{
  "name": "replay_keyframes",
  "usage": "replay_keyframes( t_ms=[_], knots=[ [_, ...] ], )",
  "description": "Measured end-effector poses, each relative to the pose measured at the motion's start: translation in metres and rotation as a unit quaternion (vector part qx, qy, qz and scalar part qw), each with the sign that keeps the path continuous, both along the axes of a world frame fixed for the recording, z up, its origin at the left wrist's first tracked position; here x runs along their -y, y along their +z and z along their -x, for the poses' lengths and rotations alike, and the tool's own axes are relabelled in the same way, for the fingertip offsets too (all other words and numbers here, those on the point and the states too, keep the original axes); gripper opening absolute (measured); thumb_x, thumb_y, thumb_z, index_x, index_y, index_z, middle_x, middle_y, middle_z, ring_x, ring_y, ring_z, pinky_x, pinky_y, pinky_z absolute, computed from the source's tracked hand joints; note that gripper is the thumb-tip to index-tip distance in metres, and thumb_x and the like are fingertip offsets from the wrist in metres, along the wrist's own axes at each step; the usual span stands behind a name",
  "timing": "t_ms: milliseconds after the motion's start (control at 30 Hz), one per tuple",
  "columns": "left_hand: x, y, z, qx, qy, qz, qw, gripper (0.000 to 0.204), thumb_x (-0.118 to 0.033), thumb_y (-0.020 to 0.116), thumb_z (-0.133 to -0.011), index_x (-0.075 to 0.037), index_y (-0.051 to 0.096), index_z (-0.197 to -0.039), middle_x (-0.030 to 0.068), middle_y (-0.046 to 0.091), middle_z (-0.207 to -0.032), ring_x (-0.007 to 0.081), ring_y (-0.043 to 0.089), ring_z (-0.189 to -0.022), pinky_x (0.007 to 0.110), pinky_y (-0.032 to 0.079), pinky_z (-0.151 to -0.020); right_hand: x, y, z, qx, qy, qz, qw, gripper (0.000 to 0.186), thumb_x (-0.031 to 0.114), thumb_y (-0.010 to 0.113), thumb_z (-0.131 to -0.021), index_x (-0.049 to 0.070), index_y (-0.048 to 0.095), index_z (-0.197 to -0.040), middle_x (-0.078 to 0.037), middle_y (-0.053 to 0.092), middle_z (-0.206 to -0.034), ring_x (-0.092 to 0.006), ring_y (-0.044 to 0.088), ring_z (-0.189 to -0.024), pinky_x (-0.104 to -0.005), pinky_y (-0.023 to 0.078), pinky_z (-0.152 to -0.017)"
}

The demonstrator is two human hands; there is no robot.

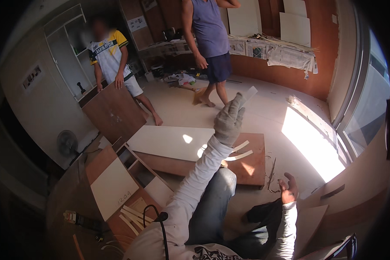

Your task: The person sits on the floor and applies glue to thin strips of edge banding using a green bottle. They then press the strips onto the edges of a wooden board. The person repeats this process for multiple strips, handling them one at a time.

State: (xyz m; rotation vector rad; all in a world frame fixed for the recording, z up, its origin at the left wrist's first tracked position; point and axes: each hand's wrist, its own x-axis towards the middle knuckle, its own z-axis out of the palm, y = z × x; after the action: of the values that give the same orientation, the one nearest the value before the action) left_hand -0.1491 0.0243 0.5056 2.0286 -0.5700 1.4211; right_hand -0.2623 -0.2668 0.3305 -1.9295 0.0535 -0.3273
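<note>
My left hand, in a grey work glove, is raised in front of me. Its closed fingers hold a short, pale flat strip that sticks up past the fingertips. Under that arm lies a white panel on a brown wooden board, and two curved pale edging strips rest at the board's right end. Lower on the right, my bare right hand hangs above the floor, fingers apart and nothing visible in it.
A person at the left holds a brown board upright; another person stands further back. A wooden cabinet frame, several pale wood strips and a fan are at my left. A sliding glass door is at the right.
</note>
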Motion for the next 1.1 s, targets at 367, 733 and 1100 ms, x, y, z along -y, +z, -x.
replay_keyframes(
  t_ms=[367, 733, 1100],
  knots=[
    [0.061, -0.158, -0.008, -0.206, 0.028, -0.103, 0.973, 0.06, -0.024, 0.064, -0.084, -0.013, 0.043, -0.139, 0.0146, 0.064, -0.109, 0.0289, 0.067, -0.077, 0.038, 0.055, -0.068, -0.097, -0.036, -0.085, 0.049, 0.225, -0.16, 0.96, 0.077, 0.019, 0.071, -0.084, 0.001, 0.027, -0.144, -0.016, 0.038, -0.144, -0.0292, 0.043, -0.128, -0.0401, 0.041, -0.102],
    [0.07, -0.132, -0.031, -0.539, -0.13, 0.289, 0.78, 0.063, -0.02, 0.067, -0.083, -0.016, 0.043, -0.14, 0.0186, 0.065, -0.11, 0.0247, 0.069, -0.088, 0.035, 0.052, -0.08, -0.125, -0.033, -0.084, 0.078, 0.175, -0.101, 0.976, 0.027, 0.02, 0.057, -0.095, 0.0, 0.062, -0.111, -0.012, 0.067, -0.103, -0.0205, 0.062, -0.095, -0.0319, 0.047, -0.085],
    [0.061, -0.154, -0.023, -0.46, -0.169, 0.237, 0.839, 0.059, -0.013, 0.066, -0.08, -0.008, 0.048, -0.136, 0.0149, 0.068, -0.105, 0.0224, 0.067, -0.087, 0.031, 0.051, -0.079, -0.124, -0.048, -0.085, 0.062, 0.08, -0.032, 0.994, 0.024, 0.02, 0.067, -0.088, -0.003, 0.064, -0.092, -0.006, 0.064, -0.074, -0.0128, 0.054, -0.067, -0.0301, 0.046, -0.064]
  ],
)
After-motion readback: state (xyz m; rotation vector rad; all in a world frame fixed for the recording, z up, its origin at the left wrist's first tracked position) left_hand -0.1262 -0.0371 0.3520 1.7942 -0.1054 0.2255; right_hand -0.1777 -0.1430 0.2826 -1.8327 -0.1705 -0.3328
